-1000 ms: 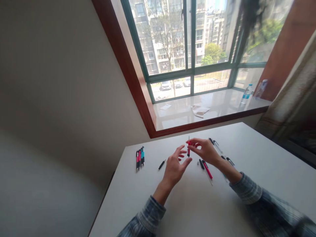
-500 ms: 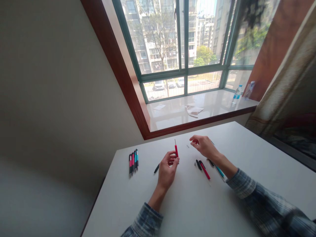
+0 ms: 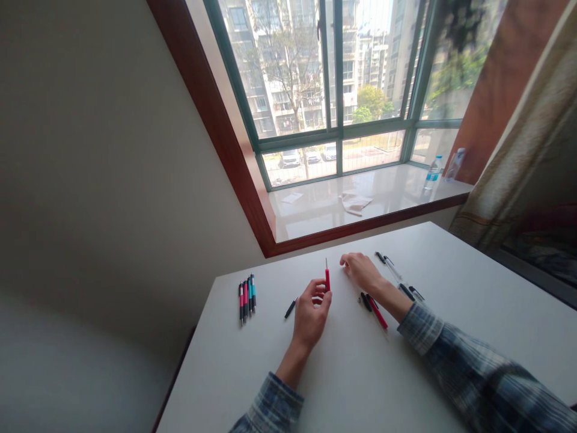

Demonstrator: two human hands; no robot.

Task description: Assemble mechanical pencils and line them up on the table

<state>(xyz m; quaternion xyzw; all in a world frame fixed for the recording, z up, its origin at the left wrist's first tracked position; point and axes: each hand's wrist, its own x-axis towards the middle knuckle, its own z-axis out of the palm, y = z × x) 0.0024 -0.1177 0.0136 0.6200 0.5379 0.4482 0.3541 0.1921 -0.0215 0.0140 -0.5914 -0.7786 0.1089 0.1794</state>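
My left hand is closed around a red pen barrel, held upright. A thin refill tip sticks out of its top. Just to the right, my right hand is low over the table with its fingertips curled down and together at the tabletop. What is under those fingertips is hidden. A short black pen part lies left of my left hand. Below my right wrist are a black grip piece and a red pen barrel with a black clip.
Several pens in red and teal lie in a row on the left of the white table. Clear and black pen parts lie beyond my right forearm. A water bottle and a cloth are on the windowsill.
My right hand has moved left and down to where a tiny spring-like piece lay, now covered. My left hand still holds the red barrel, shifted slightly right in view.
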